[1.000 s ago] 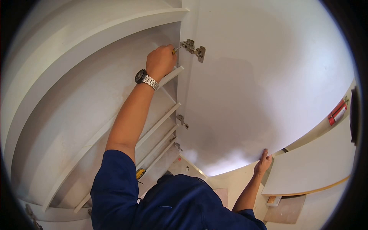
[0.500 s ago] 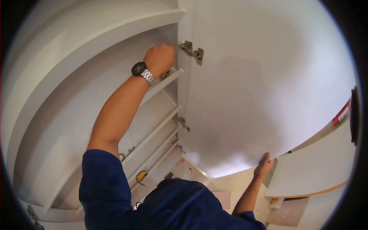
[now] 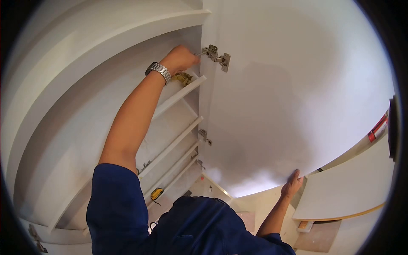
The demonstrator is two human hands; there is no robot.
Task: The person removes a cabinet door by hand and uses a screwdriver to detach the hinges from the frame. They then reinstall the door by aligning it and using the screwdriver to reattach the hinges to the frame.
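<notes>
Holding what looks like a screwdriver [image 3: 200,54] in the closed left hand [image 3: 187,58], with the shaft pointing rightward at the far hinge [image 3: 218,59], just right of those fingers and well apart from the right hand [image 3: 292,185]. Slanting, at that hinge, from far left to near right between cabinet [image 3: 206,100] and door [image 3: 263,97]. Holding the door's near right edge with the right hand; cannot tell how tightly.

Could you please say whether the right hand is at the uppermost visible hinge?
No, the right hand touches the cabinet door at its edge, while the left hand is at that hinge.
</notes>
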